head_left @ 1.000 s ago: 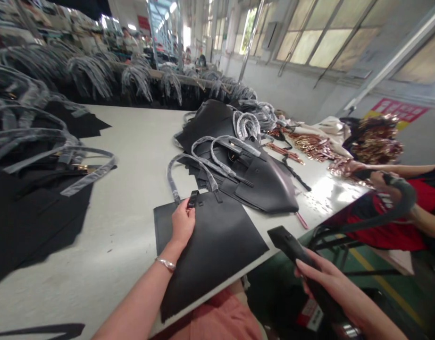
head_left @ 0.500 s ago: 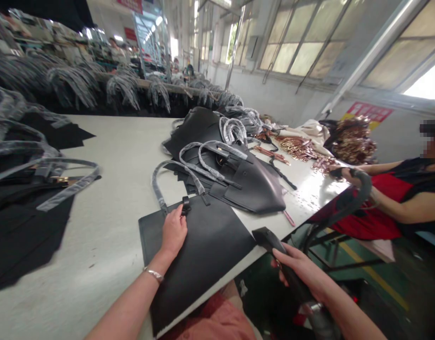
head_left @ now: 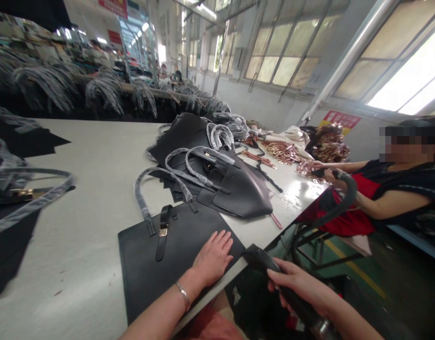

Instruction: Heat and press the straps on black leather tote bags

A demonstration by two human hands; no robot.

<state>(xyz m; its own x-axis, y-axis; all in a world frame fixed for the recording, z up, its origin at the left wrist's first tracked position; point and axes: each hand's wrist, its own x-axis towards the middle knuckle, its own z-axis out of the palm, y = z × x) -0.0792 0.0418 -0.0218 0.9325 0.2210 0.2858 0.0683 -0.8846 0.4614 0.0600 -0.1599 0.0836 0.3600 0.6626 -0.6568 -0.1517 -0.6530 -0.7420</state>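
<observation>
A flat black leather panel (head_left: 146, 269) lies at the table's front edge, with a plastic-wrapped handle (head_left: 141, 200) at its top. A black strap with a gold buckle (head_left: 163, 231) rests on the panel near that handle. My left hand (head_left: 214, 257) lies flat on the right part of the panel, fingers stretched out. My right hand (head_left: 291, 285) is wrapped round a black hand tool (head_left: 262, 259) with a hose-like body; the tool's flat head is beside the panel's right corner, over the table edge.
Black bag pieces (head_left: 238, 189) with wrapped handles lie beyond the panel. More black pieces (head_left: 12, 241) are at the left. A person (head_left: 390, 189) sits at the right, hands near copper-coloured metal parts (head_left: 284, 152). Wrapped handles (head_left: 104, 89) hang behind.
My left hand has left the strap and moved right and nearer, opening flat on the panel. The strap and buckle now lie exposed. The view has shifted right.
</observation>
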